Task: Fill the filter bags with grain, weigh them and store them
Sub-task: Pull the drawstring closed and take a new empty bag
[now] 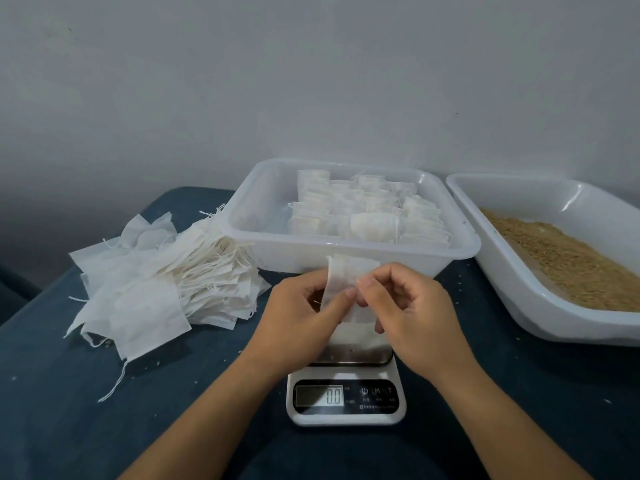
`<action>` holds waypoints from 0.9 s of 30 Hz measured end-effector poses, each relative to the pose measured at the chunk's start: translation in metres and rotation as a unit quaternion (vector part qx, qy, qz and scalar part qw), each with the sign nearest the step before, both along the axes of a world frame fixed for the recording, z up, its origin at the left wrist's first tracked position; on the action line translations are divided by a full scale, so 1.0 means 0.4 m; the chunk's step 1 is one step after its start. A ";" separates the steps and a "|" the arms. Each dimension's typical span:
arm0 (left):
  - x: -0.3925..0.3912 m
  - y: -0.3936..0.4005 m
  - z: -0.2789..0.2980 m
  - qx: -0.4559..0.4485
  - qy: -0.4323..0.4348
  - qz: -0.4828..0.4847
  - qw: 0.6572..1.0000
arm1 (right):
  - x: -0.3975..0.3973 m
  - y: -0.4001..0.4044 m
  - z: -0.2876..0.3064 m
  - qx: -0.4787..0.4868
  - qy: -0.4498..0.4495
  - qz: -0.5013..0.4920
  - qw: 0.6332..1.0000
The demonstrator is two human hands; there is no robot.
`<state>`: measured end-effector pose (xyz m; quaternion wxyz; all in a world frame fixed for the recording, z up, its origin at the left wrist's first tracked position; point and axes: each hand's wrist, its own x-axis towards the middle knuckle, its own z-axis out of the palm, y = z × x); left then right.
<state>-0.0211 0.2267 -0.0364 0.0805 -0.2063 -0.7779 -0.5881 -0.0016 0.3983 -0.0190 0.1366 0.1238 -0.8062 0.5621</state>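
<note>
One empty bag (348,289) sits dead centre of the frame, held up just above the scale (346,393). It's thin white filter paper, a bit see-through, flat and crumpled near the top edge, no grain visible inside. Both hands are on it: the left hand (298,317) pinches its left side with thumb and fingertips, the right hand (412,313) pinches the right side the same way, fingers curled in toward each other so the tips nearly meet.

Count-wise: one scale, white with a steel plate and a display reading 0.0, right below the hands. Two plastic tubs. The clear tub (346,251) sits just behind the hands, centre frame, packed with rows of filled bags (370,213), too many and too overlapped to count. The white tub (540,296) is at the right edge, with a layer of brown grain (568,261) along its bottom.

Left of centre there's one messy pile of spare bags (162,278), strings sticking out everywhere, touching the clear tub's left side. Everything rests on a dark blue cloth (69,393) sprinkled with stray grains.
</note>
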 end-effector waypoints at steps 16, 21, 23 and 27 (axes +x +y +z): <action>0.017 0.000 -0.012 -0.215 0.190 0.081 0.954 | 0.005 -0.036 -0.024 0.031 0.007 -0.021 0.999; 0.026 -0.003 0.001 -0.106 0.072 0.037 0.991 | -0.001 -0.016 -0.010 0.009 -0.011 -0.016 1.000; 0.027 -0.002 0.006 -0.064 0.029 0.052 0.996 | -0.003 -0.010 -0.007 0.011 -0.012 -0.020 1.000; 0.022 0.000 0.007 -0.038 -0.007 0.077 0.996 | -0.004 -0.009 -0.007 0.026 -0.017 -0.029 0.999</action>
